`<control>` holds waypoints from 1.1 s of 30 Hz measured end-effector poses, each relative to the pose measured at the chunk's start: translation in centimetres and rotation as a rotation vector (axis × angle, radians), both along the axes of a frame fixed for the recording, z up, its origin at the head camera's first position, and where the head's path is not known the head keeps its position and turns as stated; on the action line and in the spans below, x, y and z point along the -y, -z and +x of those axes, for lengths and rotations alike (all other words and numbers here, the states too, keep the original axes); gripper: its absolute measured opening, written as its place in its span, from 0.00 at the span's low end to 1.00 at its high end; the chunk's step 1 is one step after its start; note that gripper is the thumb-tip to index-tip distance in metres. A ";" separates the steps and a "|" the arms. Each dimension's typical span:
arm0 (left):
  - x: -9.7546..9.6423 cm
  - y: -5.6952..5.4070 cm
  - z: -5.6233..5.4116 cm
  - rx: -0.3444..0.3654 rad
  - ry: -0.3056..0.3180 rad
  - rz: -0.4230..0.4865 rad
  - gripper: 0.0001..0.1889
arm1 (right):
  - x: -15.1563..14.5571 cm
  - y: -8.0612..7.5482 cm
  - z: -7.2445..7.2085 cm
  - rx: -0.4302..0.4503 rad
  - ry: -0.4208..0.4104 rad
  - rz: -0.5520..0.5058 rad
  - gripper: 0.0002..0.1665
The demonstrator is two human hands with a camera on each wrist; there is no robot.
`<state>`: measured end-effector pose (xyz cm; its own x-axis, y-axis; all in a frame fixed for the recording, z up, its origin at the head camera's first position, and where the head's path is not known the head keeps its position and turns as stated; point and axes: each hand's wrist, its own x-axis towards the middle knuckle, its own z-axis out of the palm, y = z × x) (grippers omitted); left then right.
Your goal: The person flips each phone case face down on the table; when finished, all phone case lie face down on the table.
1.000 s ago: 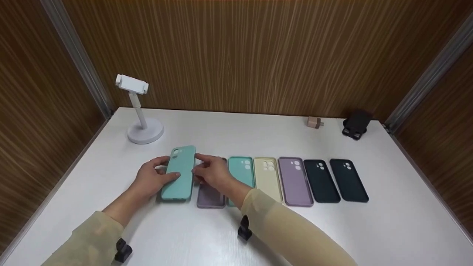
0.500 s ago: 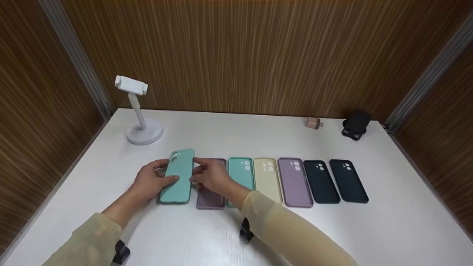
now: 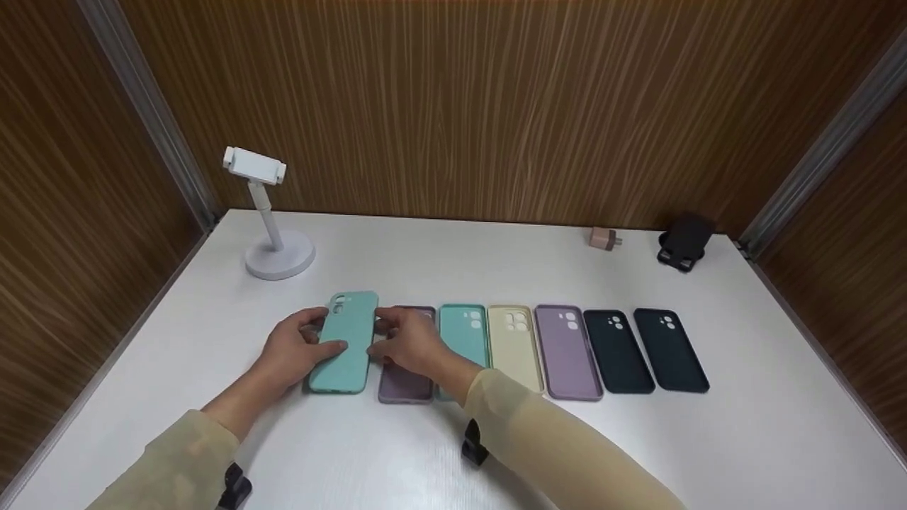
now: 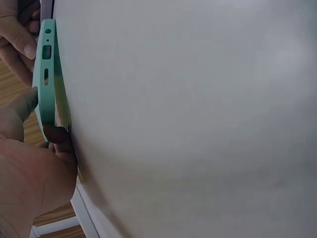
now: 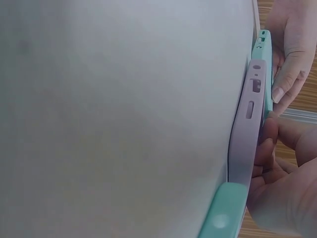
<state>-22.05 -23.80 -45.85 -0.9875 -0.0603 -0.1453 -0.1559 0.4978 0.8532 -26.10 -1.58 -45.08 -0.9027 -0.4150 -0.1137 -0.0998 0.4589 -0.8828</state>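
One mint phone case (image 3: 353,329), back upward, left grip (image 3: 292,346) pinched one side, right grip (image 3: 412,344) the other, purple case (image 3: 406,388) lay adjacent, hollow side up.

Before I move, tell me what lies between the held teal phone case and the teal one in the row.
In the head view, a purple phone case lies between them, partly covered by the right hand.
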 end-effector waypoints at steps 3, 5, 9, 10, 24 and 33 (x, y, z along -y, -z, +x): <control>-0.1 0.1 0.0 -0.013 0.002 -0.007 0.41 | -0.1 0.0 0.0 -0.021 0.000 0.031 0.40; -0.1 0.1 0.0 -0.016 0.001 -0.006 0.41 | -0.2 0.1 0.0 -0.032 -0.001 0.049 0.40; -0.1 0.1 0.1 -0.013 0.000 0.000 0.42 | -0.1 0.1 -0.1 -0.031 -0.003 0.052 0.40; -0.1 0.1 0.1 -0.012 0.001 -0.001 0.42 | -0.1 0.1 -0.1 -0.036 -0.003 0.060 0.40; -0.1 0.1 0.1 -0.004 0.006 -0.022 0.43 | 0.0 0.2 -0.1 -0.045 -0.018 0.112 0.41; -0.1 0.0 0.2 0.000 0.010 -0.053 0.43 | -0.1 0.3 -0.2 -0.096 -0.048 0.141 0.40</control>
